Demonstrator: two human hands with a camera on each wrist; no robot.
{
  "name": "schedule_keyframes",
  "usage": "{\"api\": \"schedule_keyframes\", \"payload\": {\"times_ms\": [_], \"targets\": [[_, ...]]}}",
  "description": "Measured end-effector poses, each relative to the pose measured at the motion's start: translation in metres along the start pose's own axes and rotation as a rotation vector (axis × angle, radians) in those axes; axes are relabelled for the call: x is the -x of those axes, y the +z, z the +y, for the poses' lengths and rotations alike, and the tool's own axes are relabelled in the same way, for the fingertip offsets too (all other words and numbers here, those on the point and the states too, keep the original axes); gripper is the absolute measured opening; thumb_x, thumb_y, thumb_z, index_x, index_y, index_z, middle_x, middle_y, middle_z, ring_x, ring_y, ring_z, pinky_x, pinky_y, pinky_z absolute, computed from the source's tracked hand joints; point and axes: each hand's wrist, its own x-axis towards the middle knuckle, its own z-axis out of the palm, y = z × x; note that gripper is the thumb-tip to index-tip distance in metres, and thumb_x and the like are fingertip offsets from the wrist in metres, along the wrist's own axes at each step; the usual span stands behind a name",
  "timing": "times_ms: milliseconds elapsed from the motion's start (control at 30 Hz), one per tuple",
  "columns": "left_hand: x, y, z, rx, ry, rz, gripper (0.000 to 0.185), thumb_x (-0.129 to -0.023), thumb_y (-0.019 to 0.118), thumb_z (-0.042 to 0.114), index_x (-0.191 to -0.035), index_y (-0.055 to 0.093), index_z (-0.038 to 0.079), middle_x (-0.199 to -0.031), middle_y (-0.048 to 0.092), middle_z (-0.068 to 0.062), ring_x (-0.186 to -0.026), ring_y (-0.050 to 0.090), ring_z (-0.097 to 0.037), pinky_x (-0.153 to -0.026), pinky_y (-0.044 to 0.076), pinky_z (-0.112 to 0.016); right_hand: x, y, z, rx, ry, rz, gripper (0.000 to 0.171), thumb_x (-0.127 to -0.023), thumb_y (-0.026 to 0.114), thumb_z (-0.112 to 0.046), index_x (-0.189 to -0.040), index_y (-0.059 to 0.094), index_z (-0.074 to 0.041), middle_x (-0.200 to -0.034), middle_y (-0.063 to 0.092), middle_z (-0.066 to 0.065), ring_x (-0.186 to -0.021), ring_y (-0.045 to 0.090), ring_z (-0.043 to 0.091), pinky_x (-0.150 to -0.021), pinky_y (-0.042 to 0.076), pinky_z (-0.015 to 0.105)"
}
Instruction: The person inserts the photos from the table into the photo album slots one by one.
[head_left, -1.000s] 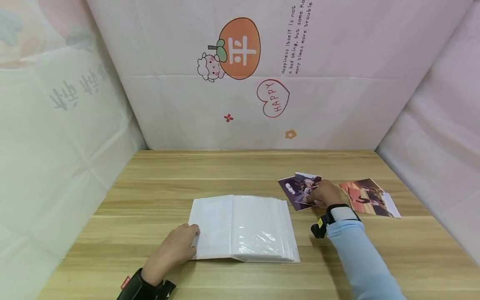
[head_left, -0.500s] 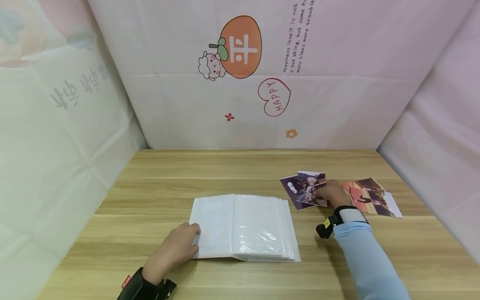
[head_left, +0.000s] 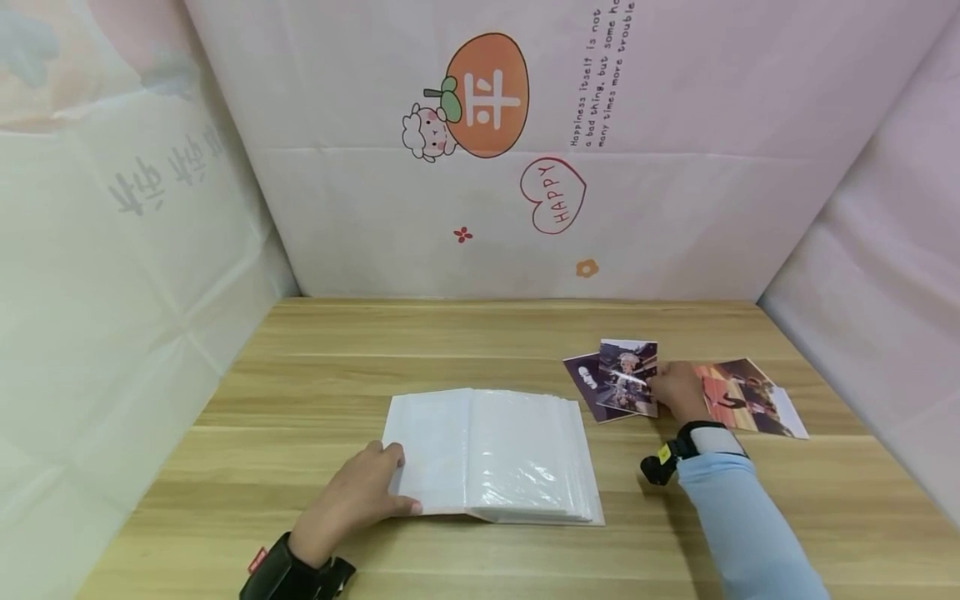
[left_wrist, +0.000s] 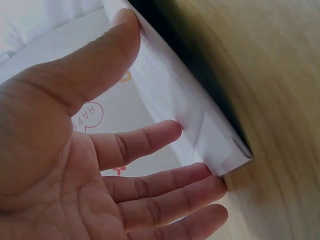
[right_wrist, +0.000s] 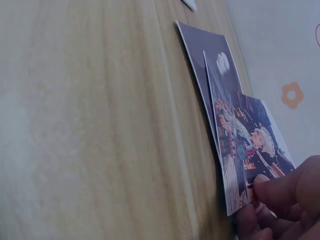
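An open photo album [head_left: 431,450] with clear sleeves lies on the table. My left hand [head_left: 360,492] rests at its left cover, thumb at the bottom edge. In the left wrist view that hand's fingers [left_wrist: 150,140] are extended, tips touching the white cover [left_wrist: 205,145]. My right hand [head_left: 678,390] pinches the right edge of a photo [head_left: 628,375] showing a figure in a pale headdress. In the right wrist view its thumb [right_wrist: 275,192] lies on the photo's face, the other fingers behind. Partly under that photo is a darker purple photo [head_left: 581,383] with white lettering.
Right of my right hand, overlapping orange-toned photos [head_left: 750,400] lie on the wooden table [head_left: 420,342]. A printed white cloth [head_left: 360,225] stands behind the table, with more cloth at both sides.
My right hand has drawn the top photo slightly right and turned it straighter, uncovering more of the purple one. My left thumb has moved right along the album's bottom edge.
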Motion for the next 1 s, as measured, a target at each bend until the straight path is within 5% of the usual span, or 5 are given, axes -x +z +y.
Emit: {"api": "schedule_keyframes", "payload": {"times_ms": [200, 333, 467, 767, 1000], "targets": [[0.001, 0.001, 0.000, 0.022, -0.015, 0.019, 0.066, -0.063, 0.084, 0.036, -0.108, 0.054, 0.000, -0.089, 0.047, -0.013, -0.069, 0.045, -0.021, -0.061, 0.042, -0.037, -0.001, 0.000, 0.003, -0.050, -0.014, -0.011, 0.031, -0.089, 0.052, -0.004, -0.059, 0.042, -0.007, -0.054, 0.038, 0.002, -0.049, 0.041, 0.019, -0.046, 0.034, 0.032], [0.002, 0.002, 0.001, 0.055, -0.002, 0.049, 0.082, -0.061, 0.086, 0.033, -0.127, 0.047, 0.001, -0.109, 0.043, -0.023, -0.073, 0.050, -0.025, -0.065, 0.045, -0.040, 0.000, -0.003, 0.001, -0.141, -0.007, -0.046, 0.035, -0.093, 0.050, -0.009, -0.060, 0.038, -0.009, -0.054, 0.034, 0.001, -0.047, 0.036, 0.017, -0.046, 0.032, 0.031], [0.002, 0.002, 0.002, 0.041, 0.030, 0.033, 0.080, -0.064, 0.084, 0.033, -0.132, 0.049, 0.008, -0.126, 0.037, -0.028, -0.084, 0.054, -0.034, -0.071, 0.045, -0.046, 0.005, -0.006, -0.008, -0.240, -0.008, -0.088, 0.036, -0.095, 0.047, -0.011, -0.061, 0.034, -0.009, -0.053, 0.030, 0.000, -0.046, 0.031, 0.016, -0.046, 0.031, 0.030], [0.000, 0.000, 0.000, -0.013, 0.081, -0.032, 0.068, -0.069, 0.081, 0.033, -0.127, 0.056, 0.007, -0.106, 0.053, -0.016, -0.080, 0.047, -0.024, -0.073, 0.040, -0.041, 0.017, 0.003, -0.042, -0.405, -0.034, -0.175, 0.018, -0.097, 0.044, -0.009, -0.083, 0.035, -0.003, -0.060, 0.032, 0.001, -0.046, 0.029, 0.014, -0.047, 0.030, 0.031], [-0.001, -0.001, 0.002, -0.003, 0.096, -0.070, 0.089, -0.056, 0.086, 0.040, -0.130, 0.052, 0.005, -0.112, 0.051, -0.017, -0.083, 0.047, -0.025, -0.075, 0.040, -0.042, 0.015, 0.025, -0.070, -0.436, -0.117, -0.088, 0.013, -0.090, 0.053, -0.001, -0.092, 0.041, 0.003, -0.065, 0.049, 0.003, -0.044, 0.035, 0.008, -0.042, 0.030, 0.025]]}}
